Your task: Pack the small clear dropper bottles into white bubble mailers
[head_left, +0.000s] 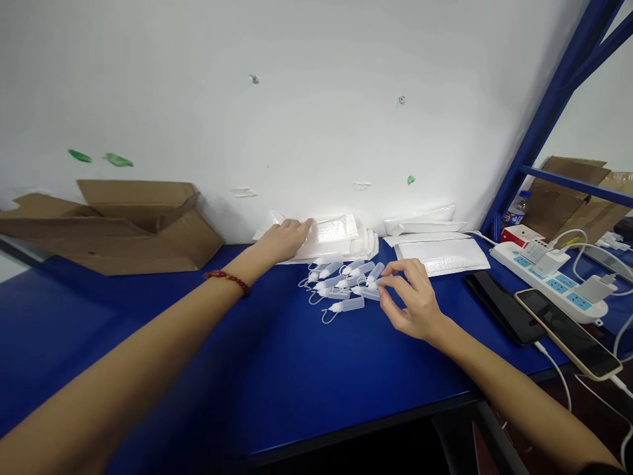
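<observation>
Several small clear squeeze bottles (341, 284) with white caps lie in a loose heap on the blue table (297, 376). My right hand (413, 297) reaches into the heap's right side, its thumb and fingers pinching at one bottle there. My left hand (285, 239), a red bead bracelet on its wrist, rests on a stack of white bubble mailers (336, 234) against the wall, with its fingers curled over the top mailer's left end.
An open cardboard box (123, 224) stands at the back left. More white mailers (440, 254) lie at the back right. Two phones (499, 307) and a white power strip (554, 280) with chargers and cables sit at the right. A blue shelf frame (548, 105) rises beyond.
</observation>
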`<move>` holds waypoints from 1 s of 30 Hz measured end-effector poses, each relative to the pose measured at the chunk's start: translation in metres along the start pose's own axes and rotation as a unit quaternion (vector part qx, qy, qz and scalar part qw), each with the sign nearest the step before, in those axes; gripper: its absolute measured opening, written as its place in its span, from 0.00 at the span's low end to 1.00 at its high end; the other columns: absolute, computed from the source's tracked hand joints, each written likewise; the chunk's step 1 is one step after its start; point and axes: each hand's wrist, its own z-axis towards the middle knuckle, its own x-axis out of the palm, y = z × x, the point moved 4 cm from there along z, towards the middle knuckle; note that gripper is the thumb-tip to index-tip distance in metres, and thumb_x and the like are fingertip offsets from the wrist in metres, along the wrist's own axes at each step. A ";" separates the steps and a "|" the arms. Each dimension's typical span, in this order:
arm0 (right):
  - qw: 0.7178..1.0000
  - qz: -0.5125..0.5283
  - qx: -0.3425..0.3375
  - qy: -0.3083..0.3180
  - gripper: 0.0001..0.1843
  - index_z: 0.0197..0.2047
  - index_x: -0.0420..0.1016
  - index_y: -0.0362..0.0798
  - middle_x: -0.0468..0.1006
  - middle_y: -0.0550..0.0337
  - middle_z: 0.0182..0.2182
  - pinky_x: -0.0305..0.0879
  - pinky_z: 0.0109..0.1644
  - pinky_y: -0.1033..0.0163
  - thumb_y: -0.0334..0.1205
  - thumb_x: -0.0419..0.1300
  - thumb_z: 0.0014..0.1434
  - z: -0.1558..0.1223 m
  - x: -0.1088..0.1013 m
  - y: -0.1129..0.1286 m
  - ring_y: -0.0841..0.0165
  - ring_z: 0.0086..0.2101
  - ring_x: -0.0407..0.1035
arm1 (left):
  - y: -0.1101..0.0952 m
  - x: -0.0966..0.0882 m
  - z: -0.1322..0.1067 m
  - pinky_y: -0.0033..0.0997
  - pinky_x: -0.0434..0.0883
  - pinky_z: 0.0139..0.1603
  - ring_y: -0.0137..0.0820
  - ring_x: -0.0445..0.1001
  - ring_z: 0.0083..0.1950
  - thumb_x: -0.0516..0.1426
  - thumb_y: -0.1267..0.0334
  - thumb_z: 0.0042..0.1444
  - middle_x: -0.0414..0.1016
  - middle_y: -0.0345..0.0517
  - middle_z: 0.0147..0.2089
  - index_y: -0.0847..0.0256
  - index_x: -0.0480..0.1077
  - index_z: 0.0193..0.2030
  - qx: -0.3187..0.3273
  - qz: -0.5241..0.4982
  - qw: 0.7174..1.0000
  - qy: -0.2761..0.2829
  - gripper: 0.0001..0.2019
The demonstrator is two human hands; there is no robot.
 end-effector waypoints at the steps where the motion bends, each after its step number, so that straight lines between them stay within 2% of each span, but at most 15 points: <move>1: 1.000 -0.001 0.002 0.001 0.05 0.35 0.71 0.46 0.73 0.52 0.35 0.65 0.40 0.57 0.28 0.56 0.58 0.000 0.000 0.000 0.64 0.37 0.67 | -0.001 -0.001 0.002 0.46 0.66 0.50 0.52 0.70 0.55 0.48 0.77 0.56 0.71 0.72 0.52 0.76 0.57 0.63 -0.007 0.006 1.000 0.002 0.25; 6: 1.000 -0.008 0.007 0.005 0.06 0.35 0.71 0.47 0.73 0.54 0.35 0.65 0.39 0.57 0.28 0.55 0.58 0.001 -0.001 -0.001 0.64 0.37 0.67 | -0.007 -0.011 0.001 0.45 0.65 0.49 0.49 0.72 0.49 0.52 0.74 0.56 0.74 0.69 0.47 0.73 0.68 0.47 -0.022 0.024 0.999 -0.009 0.12; 10: 1.000 -0.023 0.018 0.011 0.06 0.38 0.71 0.47 0.72 0.53 0.37 0.66 0.41 0.56 0.29 0.56 0.59 0.000 -0.001 -0.006 0.63 0.38 0.67 | -0.017 -0.031 -0.015 0.47 0.62 0.48 0.50 0.71 0.49 0.48 0.72 0.60 0.73 0.68 0.45 0.71 0.69 0.44 -0.028 0.039 0.997 -0.060 0.11; 12: 0.998 -0.038 0.051 0.024 0.10 0.45 0.70 0.47 0.72 0.50 0.41 0.68 0.45 0.52 0.33 0.57 0.59 -0.001 0.001 -0.012 0.60 0.42 0.68 | -0.031 -0.044 -0.030 0.45 0.61 0.46 0.49 0.70 0.48 0.46 0.70 0.63 0.73 0.67 0.46 0.69 0.70 0.44 -0.021 0.042 0.992 -0.120 0.13; 13: 0.995 -0.042 0.082 0.028 0.15 0.50 0.69 0.46 0.71 0.47 0.44 0.68 0.48 0.49 0.37 0.59 0.59 -0.002 0.002 -0.016 0.58 0.46 0.67 | -0.041 -0.053 -0.040 0.44 0.61 0.43 0.47 0.70 0.45 0.45 0.69 0.64 0.74 0.64 0.44 0.67 0.70 0.43 -0.011 0.040 0.983 -0.179 0.13; 16: 0.977 -0.010 0.213 0.031 0.38 0.62 0.59 0.45 0.67 0.40 0.54 0.66 0.54 0.44 0.49 0.66 0.54 -0.004 0.000 -0.033 0.52 0.54 0.65 | -0.078 -0.076 -0.075 0.39 0.59 0.35 0.40 0.69 0.35 0.48 0.69 0.63 0.75 0.55 0.37 0.61 0.71 0.37 0.057 0.025 0.933 -0.355 0.10; 18: 0.956 0.041 0.290 0.025 0.46 0.65 0.54 0.46 0.68 0.40 0.57 0.68 0.52 0.45 0.54 0.68 0.50 -0.004 -0.003 -0.043 0.53 0.53 0.67 | -0.099 -0.084 -0.093 0.37 0.57 0.33 0.36 0.67 0.32 0.50 0.72 0.62 0.75 0.50 0.34 0.58 0.71 0.37 0.098 0.009 0.905 -0.413 0.10; 19: 0.948 0.067 0.309 0.028 0.45 0.65 0.55 0.48 0.69 0.42 0.56 0.69 0.50 0.48 0.55 0.68 0.50 -0.004 -0.005 -0.046 0.55 0.52 0.69 | -0.107 -0.086 -0.099 0.37 0.57 0.32 0.36 0.68 0.32 0.50 0.73 0.61 0.75 0.49 0.33 0.56 0.71 0.36 0.105 -0.003 0.897 -0.429 0.10; 21: 0.948 0.095 0.296 0.064 0.34 0.58 0.64 0.50 0.75 0.48 0.51 0.70 0.48 0.51 0.53 0.67 0.52 -0.001 -0.007 -0.049 0.58 0.48 0.73 | -0.114 -0.087 -0.106 0.37 0.58 0.33 0.36 0.69 0.35 0.51 0.74 0.59 0.75 0.47 0.34 0.55 0.71 0.36 0.101 -0.031 0.891 -0.442 0.11; 24: 0.971 0.058 0.182 0.146 0.15 0.45 0.74 0.49 0.81 0.56 0.40 0.66 0.52 0.49 0.46 0.65 0.57 0.001 -0.004 -0.042 0.62 0.38 0.76 | -0.111 -0.083 -0.106 0.38 0.60 0.36 0.37 0.70 0.38 0.51 0.74 0.58 0.75 0.48 0.35 0.56 0.70 0.34 0.074 -0.038 0.893 -0.442 0.11; 26: 0.979 0.027 0.118 0.164 0.09 0.42 0.74 0.48 0.82 0.56 0.36 0.66 0.50 0.49 0.42 0.61 0.60 0.000 -0.001 -0.034 0.64 0.33 0.75 | -0.106 -0.080 -0.106 0.38 0.62 0.38 0.38 0.69 0.39 0.52 0.74 0.58 0.74 0.49 0.35 0.57 0.69 0.33 0.060 -0.015 0.888 -0.455 0.09; 27: 0.980 0.025 0.107 0.166 0.07 0.41 0.74 0.48 0.81 0.56 0.34 0.67 0.46 0.52 0.41 0.60 0.60 0.000 0.001 -0.031 0.65 0.31 0.73 | -0.104 -0.080 -0.106 0.39 0.63 0.39 0.38 0.69 0.39 0.52 0.74 0.58 0.74 0.49 0.35 0.58 0.69 0.33 0.054 -0.006 0.883 -0.467 0.08; 28: 0.979 0.032 0.114 0.169 0.06 0.38 0.73 0.47 0.80 0.58 0.31 0.67 0.41 0.56 0.40 0.59 0.60 -0.001 0.002 -0.028 0.66 0.29 0.72 | -0.102 -0.080 -0.106 0.40 0.64 0.39 0.40 0.69 0.40 0.53 0.74 0.57 0.74 0.50 0.35 0.58 0.69 0.34 0.044 -0.008 0.878 -0.477 0.07; 30: 0.969 0.053 0.174 0.166 0.05 0.32 0.70 0.48 0.76 0.62 0.25 0.64 0.31 0.63 0.39 0.58 0.58 -0.001 0.003 -0.027 0.69 0.25 0.68 | -0.101 -0.081 -0.107 0.44 0.66 0.42 0.43 0.68 0.44 0.55 0.73 0.57 0.74 0.54 0.39 0.60 0.69 0.37 0.015 -0.048 0.879 -0.474 0.05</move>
